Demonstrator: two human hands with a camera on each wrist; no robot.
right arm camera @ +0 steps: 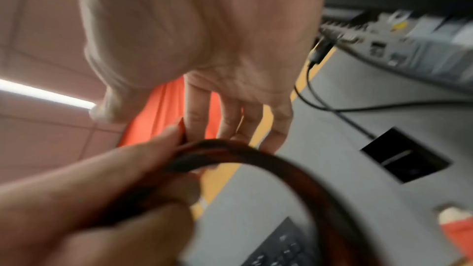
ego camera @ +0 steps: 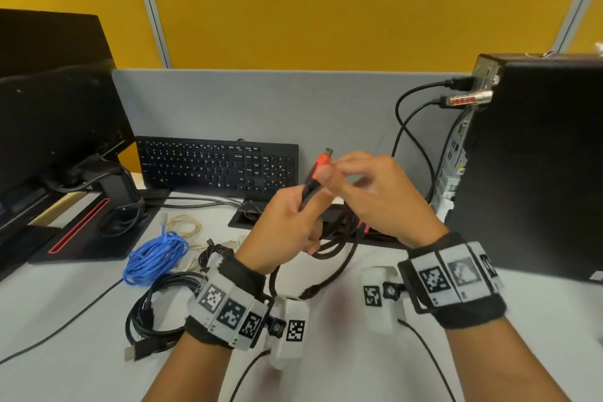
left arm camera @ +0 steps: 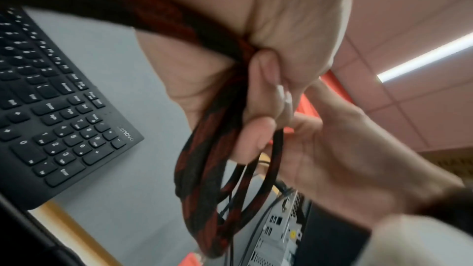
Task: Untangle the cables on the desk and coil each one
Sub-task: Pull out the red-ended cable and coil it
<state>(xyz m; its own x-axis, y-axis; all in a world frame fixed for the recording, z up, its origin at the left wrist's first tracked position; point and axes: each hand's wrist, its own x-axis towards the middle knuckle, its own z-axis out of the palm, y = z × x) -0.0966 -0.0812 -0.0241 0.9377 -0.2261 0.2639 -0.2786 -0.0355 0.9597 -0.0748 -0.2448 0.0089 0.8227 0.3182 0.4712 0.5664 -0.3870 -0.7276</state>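
A red-and-black braided cable [ego camera: 329, 238] hangs in loops from my left hand [ego camera: 293, 215], which grips the bundle above the desk. Its orange plug [ego camera: 321, 161] sticks up past my left thumb. My right hand [ego camera: 339, 170], blurred, is at the plug with thumb and fingertips against it. In the left wrist view my fingers [left arm camera: 258, 108] curl round the braided cable [left arm camera: 204, 169]. In the right wrist view the right hand's fingers [right arm camera: 230, 120] hang fairly straight beside the blurred cable [right arm camera: 294, 167].
On the white desk [ego camera: 342, 369] at left lie a coiled blue cable [ego camera: 156, 258], a beige cable [ego camera: 186, 225] and a coiled black cable [ego camera: 156, 307]. A keyboard [ego camera: 218, 166] leans at the back, a monitor [ego camera: 55, 127] stands left, a PC tower [ego camera: 538, 157] right.
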